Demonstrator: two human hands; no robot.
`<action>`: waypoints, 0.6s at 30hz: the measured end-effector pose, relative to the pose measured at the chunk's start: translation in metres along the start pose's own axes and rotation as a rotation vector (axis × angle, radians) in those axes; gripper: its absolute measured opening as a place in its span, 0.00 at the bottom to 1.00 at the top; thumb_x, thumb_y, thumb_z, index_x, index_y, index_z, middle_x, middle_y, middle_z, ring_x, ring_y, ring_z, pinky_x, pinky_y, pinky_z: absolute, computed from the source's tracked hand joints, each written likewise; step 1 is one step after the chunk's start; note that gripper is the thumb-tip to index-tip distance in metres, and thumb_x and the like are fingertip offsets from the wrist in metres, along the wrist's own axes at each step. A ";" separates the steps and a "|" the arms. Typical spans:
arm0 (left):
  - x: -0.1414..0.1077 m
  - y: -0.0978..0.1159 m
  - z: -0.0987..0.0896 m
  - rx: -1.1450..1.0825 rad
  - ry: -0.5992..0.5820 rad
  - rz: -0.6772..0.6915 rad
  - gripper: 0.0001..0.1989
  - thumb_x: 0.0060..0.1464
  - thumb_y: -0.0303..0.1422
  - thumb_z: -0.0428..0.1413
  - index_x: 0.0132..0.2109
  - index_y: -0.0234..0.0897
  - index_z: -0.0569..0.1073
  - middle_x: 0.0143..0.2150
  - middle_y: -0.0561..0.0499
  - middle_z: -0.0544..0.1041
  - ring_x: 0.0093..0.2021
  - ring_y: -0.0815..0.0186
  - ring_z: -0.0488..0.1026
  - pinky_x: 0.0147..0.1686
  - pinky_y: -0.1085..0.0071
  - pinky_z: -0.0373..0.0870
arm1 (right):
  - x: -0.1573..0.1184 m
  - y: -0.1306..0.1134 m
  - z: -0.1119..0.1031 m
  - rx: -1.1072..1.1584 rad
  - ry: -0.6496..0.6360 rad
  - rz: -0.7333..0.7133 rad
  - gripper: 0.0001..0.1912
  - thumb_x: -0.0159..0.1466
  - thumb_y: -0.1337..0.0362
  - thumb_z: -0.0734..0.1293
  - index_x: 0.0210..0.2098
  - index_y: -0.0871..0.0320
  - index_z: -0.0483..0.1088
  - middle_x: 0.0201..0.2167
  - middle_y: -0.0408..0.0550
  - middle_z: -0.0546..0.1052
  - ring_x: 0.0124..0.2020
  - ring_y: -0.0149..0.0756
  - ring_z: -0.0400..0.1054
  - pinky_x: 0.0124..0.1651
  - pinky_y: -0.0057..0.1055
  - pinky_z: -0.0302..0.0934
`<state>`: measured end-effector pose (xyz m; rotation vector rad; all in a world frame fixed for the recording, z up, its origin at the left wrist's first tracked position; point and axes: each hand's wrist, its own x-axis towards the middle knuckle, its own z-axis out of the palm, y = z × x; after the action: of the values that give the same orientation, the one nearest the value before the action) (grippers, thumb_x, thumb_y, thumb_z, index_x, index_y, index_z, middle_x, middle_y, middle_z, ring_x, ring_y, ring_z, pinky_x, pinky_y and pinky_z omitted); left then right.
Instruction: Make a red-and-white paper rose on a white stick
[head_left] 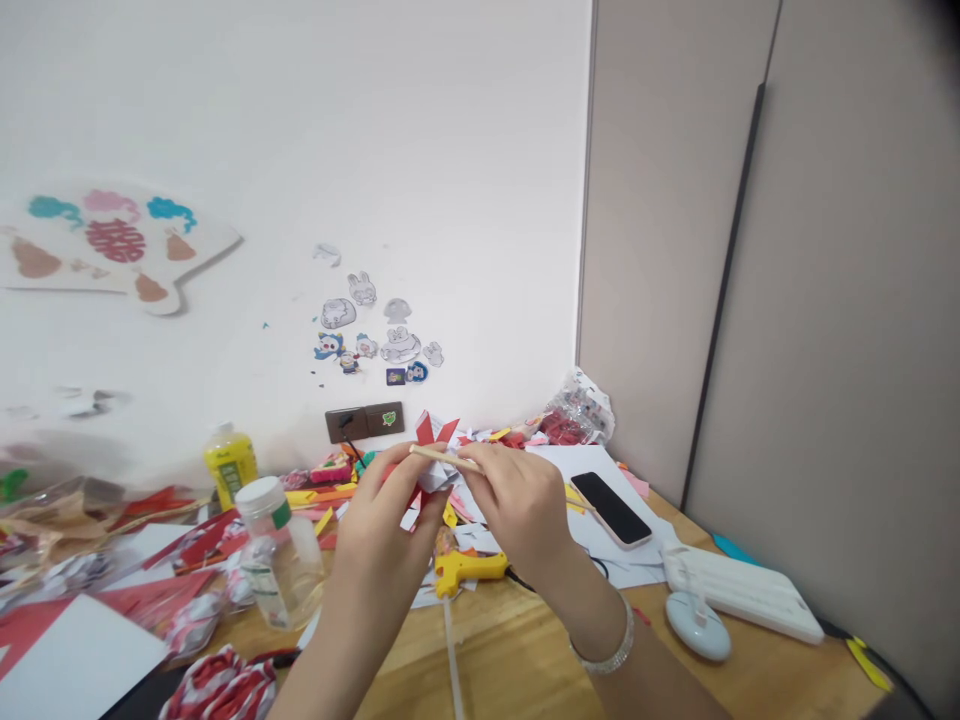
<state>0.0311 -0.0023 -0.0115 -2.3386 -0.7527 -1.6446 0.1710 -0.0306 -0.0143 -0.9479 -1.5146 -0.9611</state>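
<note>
My left hand (375,535) is closed around a red and white folded paper piece (435,432), whose red points stick up above the fingers. Much of this paper is hidden behind both hands. In my right hand (521,495) is a thin wooden stick (448,459), pinched between the fingers. Its blunt end lies across the front of the folded paper, close to my left fingertips; whether it presses on the paper I cannot tell. Below the hands, a yellow glue gun (469,572) lies on the wooden table (517,660), a pale glue stick (453,655) reaching toward me.
Paper scraps crowd the back and left. A clear jar (274,575) and a yellow bottle (231,465) stand left of my hands. To the right lie a phone (611,508), a mouse (697,625) and a white keyboard (742,590). Crumpled red-white paper (221,685) sits front left.
</note>
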 end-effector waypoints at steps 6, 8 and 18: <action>-0.001 0.001 0.001 -0.003 0.010 0.031 0.12 0.54 0.26 0.52 0.46 0.35 0.71 0.44 0.44 0.73 0.46 0.63 0.72 0.41 0.70 0.71 | 0.001 -0.002 0.000 -0.092 -0.040 -0.039 0.14 0.68 0.70 0.55 0.32 0.61 0.71 0.19 0.44 0.73 0.20 0.28 0.65 0.26 0.25 0.54; 0.000 0.002 0.001 -0.002 0.009 0.014 0.12 0.54 0.27 0.52 0.46 0.35 0.71 0.45 0.43 0.73 0.47 0.62 0.71 0.43 0.68 0.71 | 0.001 -0.003 0.000 -0.121 -0.044 -0.055 0.14 0.68 0.71 0.55 0.33 0.61 0.71 0.18 0.44 0.72 0.20 0.28 0.65 0.25 0.26 0.53; 0.000 0.004 -0.002 -0.131 -0.069 -0.182 0.13 0.53 0.31 0.54 0.46 0.38 0.72 0.44 0.46 0.75 0.44 0.61 0.72 0.44 0.64 0.72 | -0.002 -0.003 0.002 -0.011 0.023 -0.005 0.13 0.68 0.68 0.56 0.34 0.61 0.71 0.21 0.46 0.76 0.22 0.29 0.69 0.27 0.26 0.57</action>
<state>0.0311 -0.0067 -0.0101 -2.4934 -0.9227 -1.7419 0.1680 -0.0302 -0.0166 -0.9382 -1.4940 -0.9820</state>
